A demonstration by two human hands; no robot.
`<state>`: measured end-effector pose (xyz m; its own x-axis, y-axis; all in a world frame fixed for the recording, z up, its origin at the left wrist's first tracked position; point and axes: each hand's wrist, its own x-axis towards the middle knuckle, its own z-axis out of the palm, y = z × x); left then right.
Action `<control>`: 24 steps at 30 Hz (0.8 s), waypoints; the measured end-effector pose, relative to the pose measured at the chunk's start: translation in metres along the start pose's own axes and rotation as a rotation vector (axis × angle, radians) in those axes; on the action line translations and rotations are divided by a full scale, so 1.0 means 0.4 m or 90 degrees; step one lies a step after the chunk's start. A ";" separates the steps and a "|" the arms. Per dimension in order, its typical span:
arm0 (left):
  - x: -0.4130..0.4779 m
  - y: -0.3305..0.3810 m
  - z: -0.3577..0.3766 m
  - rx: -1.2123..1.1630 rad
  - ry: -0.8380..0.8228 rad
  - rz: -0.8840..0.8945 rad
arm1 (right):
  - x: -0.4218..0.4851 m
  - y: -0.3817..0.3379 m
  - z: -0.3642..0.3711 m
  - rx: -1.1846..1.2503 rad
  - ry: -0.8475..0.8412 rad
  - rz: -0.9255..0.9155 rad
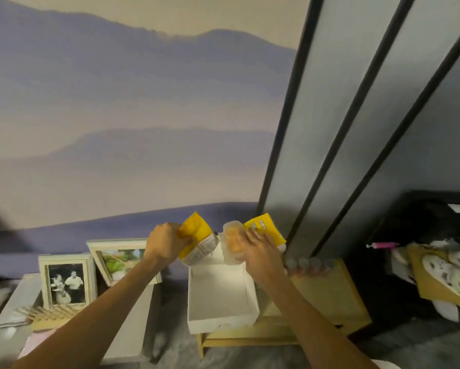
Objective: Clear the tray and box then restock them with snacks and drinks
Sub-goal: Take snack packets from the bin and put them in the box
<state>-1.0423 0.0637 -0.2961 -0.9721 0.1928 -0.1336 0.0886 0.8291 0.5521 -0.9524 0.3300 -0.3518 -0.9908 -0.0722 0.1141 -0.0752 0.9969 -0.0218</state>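
Gripping one yellow snack packet (194, 237) in the closed left hand (165, 243) and another snack packet (253, 235) in the closed right hand (255, 249), hovering above the empty white box (221, 315), risking crushing them or dropping one beside it.

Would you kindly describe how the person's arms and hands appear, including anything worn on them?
Both forearms are bare up to the frame's bottom edge, with no sleeves in view. The left hand and right hand wear no gloves, and no watch, bracelet or ring is visible, though motion blur softens fine detail on the fingers.
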 end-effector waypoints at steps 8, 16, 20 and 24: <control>0.202 -0.058 0.247 0.069 -0.071 -0.032 | 0.113 0.022 0.272 -0.085 -0.062 -0.001; 0.274 -0.093 0.428 0.148 -0.084 -0.026 | 0.156 0.018 0.506 -0.114 -0.185 0.040; 0.295 -0.122 0.508 0.189 -0.076 0.016 | 0.146 0.022 0.590 -0.099 -0.217 0.048; 0.292 -0.156 0.551 0.250 -0.084 0.070 | 0.130 0.020 0.609 -0.096 -0.202 0.023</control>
<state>-1.1136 0.1501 -0.5275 -0.9187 0.3349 -0.2093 0.2905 0.9321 0.2162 -1.0318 0.3271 -0.5879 -0.9799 -0.0195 -0.1985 -0.0459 0.9906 0.1292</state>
